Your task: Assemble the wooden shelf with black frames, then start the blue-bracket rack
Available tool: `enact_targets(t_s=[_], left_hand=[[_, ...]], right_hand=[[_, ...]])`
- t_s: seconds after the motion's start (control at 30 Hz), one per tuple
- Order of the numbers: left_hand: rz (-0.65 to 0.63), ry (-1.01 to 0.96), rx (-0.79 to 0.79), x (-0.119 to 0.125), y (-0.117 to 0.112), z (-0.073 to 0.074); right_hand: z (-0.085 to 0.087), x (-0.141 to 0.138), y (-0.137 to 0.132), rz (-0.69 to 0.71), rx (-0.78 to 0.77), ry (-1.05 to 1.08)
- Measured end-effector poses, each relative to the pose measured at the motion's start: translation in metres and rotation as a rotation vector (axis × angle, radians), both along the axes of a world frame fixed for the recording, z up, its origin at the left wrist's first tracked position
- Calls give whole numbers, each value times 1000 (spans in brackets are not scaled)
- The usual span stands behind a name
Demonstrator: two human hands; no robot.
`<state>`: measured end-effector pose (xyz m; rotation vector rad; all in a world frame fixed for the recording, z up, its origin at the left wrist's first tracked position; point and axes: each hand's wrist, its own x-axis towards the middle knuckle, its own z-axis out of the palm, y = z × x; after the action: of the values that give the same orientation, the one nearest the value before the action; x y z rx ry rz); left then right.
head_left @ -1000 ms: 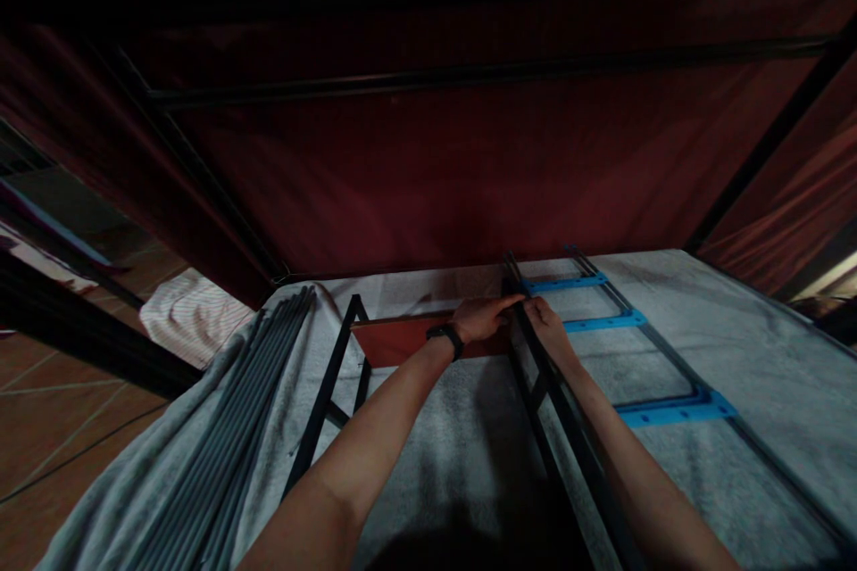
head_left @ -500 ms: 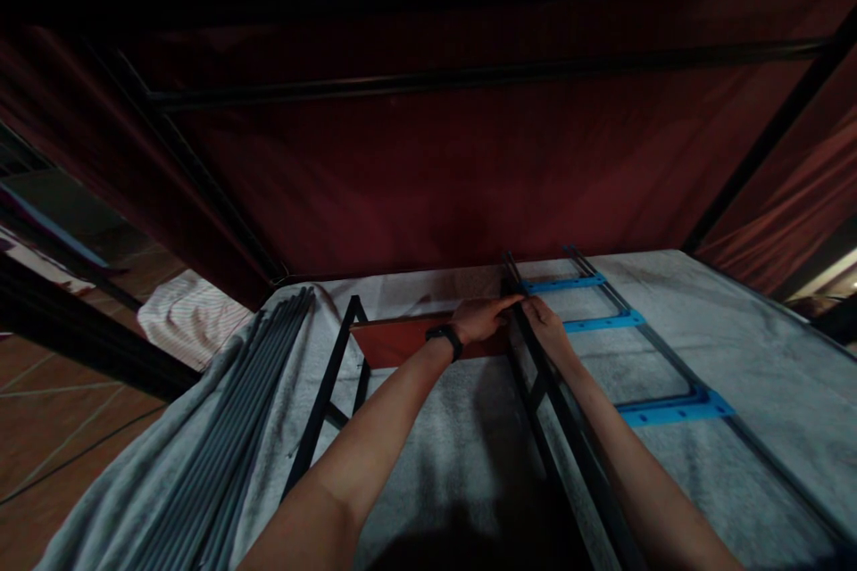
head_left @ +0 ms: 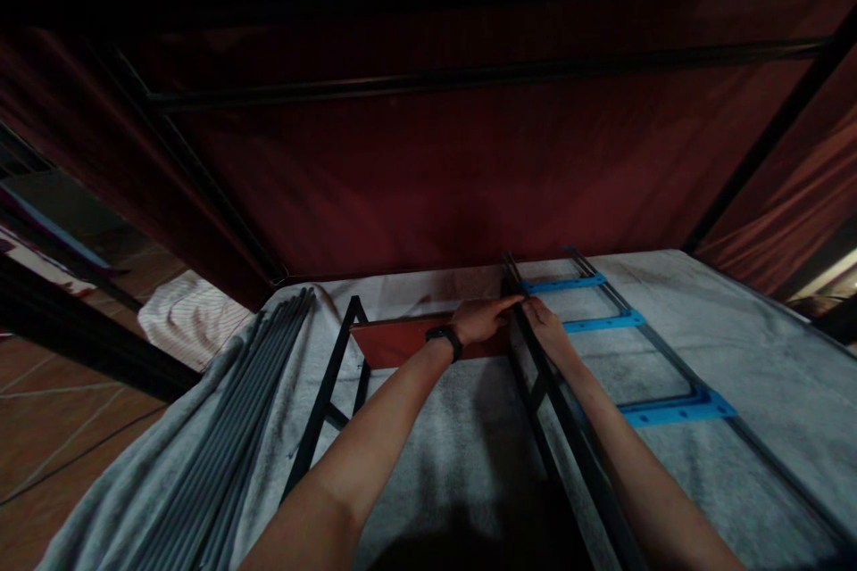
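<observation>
1. You seem to be in the middle of joining the red board (head_left: 388,343) to the right black frame (head_left: 569,424); both hands meet at that joint, near 1 o'clock from where you stand.
2. The board spans crosswise at 12 o'clock, between the left black frame (head_left: 321,406) and the right one, over the grey cloth (head_left: 428,446).
3. The next move likely calls for holding the board's right end square to the frame while the joint is worked; any fastener there is hidden.
4. Your left hand (head_left: 477,319) reaches across the board, one finger stretched to the bar's top; whether the others grasp anything, you cannot tell.
5. Your right hand (head_left: 544,323) meets the bar from its 3 o'clock side, fingers bent against it; whether they are clenched on it or pinching a small part is unclear.
6. Your left forearm (head_left: 388,419), with a black wristband (head_left: 446,339), points to about 2 o'clock; your right forearm (head_left: 622,424) points to about 11, alongside the blue-bracketed frame (head_left: 676,410).
</observation>
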<state>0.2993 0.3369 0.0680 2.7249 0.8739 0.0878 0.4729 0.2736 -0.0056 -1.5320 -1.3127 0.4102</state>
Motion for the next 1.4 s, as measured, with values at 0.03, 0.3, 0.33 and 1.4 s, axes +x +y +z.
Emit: enact_targets(t_s=[0.03, 0.3, 0.33, 1.4], left_hand=[[2, 3, 1, 0, 0, 0], [-12, 0, -5, 0, 1, 0], [-8, 3, -2, 1, 1, 1], [-10, -11, -20, 1, 1, 0]], right_hand=[[0, 0, -1, 6, 14, 7], [-2, 1, 3, 13, 8, -37], [-2, 1, 3, 11, 2, -31], [3, 9, 8, 129, -107, 113]])
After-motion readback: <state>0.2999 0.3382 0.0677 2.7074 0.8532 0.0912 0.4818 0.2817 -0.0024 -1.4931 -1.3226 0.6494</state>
